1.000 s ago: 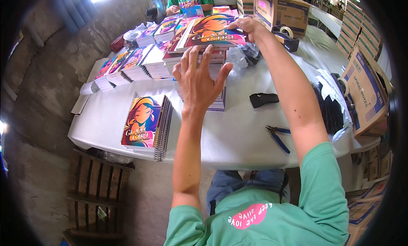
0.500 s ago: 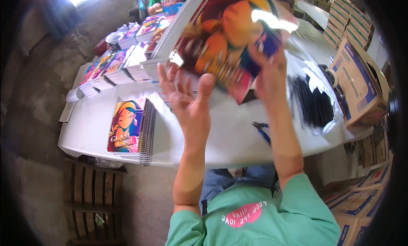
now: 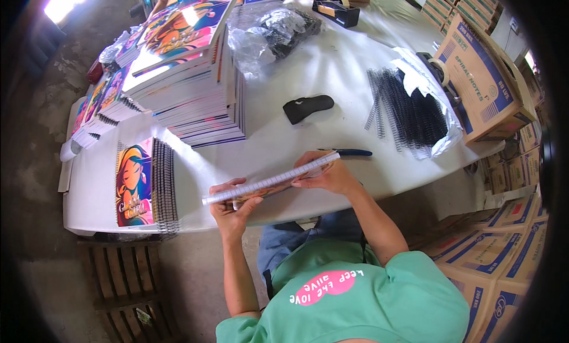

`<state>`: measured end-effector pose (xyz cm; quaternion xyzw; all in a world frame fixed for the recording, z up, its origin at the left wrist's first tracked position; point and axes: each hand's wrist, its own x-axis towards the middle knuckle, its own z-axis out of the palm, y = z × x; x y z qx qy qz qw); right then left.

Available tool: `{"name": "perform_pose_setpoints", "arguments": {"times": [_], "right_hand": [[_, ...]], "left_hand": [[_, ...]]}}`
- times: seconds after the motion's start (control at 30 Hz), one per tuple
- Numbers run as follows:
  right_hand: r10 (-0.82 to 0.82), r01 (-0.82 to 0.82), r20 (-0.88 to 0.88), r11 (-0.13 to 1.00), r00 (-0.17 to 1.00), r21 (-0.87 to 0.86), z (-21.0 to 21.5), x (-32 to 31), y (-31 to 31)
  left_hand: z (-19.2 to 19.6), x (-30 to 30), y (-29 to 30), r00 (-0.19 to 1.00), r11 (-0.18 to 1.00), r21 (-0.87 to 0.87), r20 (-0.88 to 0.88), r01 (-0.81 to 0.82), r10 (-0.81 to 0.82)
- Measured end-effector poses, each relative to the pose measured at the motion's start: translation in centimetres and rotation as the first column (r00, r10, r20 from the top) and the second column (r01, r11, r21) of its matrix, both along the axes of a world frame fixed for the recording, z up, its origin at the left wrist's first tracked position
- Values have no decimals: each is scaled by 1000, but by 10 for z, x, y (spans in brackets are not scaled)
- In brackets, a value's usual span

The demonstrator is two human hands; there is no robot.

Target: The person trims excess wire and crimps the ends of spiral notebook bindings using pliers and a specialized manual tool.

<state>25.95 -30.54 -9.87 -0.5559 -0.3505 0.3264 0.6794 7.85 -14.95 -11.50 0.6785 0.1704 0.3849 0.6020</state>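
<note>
At the left of the frame a finished spiral-bound notebook stack [image 3: 144, 186] with a bright cartoon cover lies near the table [image 3: 332, 76] edge, its wire spines facing right. Above it, toward upper left, a tall stack of unbound notebooks [image 3: 189, 76] leans slightly.

At lower centre the left hand [image 3: 232, 205] is closed around the left end of a thin unbound notebook [image 3: 272, 180], thumb on top and fingers beneath. The notebook is held edge-on above the near table edge, its punched edge seemingly uppermost, though the holes are too small to be certain. The right hand [image 3: 328, 174] clamps the other end, fingers wrapped over the cover.

Judging by its thinness, the notebook is likely light and floppy: loose sheets between covers that could slide or fan apart. A grip at both ends, pinching the sheets square, looks the safest hold; glossy covers may be slippery.

Right of the hands lie blue-handled pliers [image 3: 349, 152], a black pouch [image 3: 308, 107] above them, then a pile of black spiral coils [image 3: 409, 115] on clear plastic, and cardboard boxes [image 3: 483, 82] at the right.
</note>
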Motion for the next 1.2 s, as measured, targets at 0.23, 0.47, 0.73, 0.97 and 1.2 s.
{"name": "perform_pose_setpoints", "arguments": {"times": [0.23,0.47,0.73,0.97,1.2], "right_hand": [[-15,17,24,997,1000,-71,-1,0,1],[103,-5,477,979,873,-203,24,102,-43],[270,955,951,208,150,-209,-10,243,-35],[-128,793,907,544,401,-274,55,232,-45],[-97,619,921,766,377,-173,110,185,-40]], "left_hand": [[49,25,-32,809,593,587,202,-551,552],[74,59,-58,884,442,874,-29,-204,466],[73,61,-56,917,449,868,17,-212,399],[68,61,-45,945,463,871,7,-167,328],[59,70,-57,887,405,875,54,-263,458]]}}
